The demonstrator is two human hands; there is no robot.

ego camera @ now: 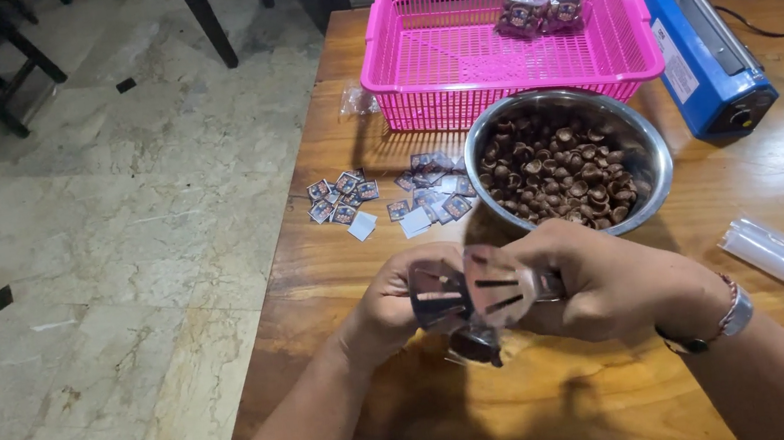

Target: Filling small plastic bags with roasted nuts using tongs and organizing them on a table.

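I see my left hand and right hand each in a tight grip, pinching a small clear bag above the surface. Fingers hide its edges; the brown bits inside are blurry.

Showing two bare forearms, no sleeves reaching into view. Wearing nothing on the left grip: no ring, no band, no watch to be seen. Wearing a band on the wrist behind the right grip: a silvery, watch-like bracelet with a reddish beaded edge and a dark strap running underneath. Showing short, plain fingernails where visible.
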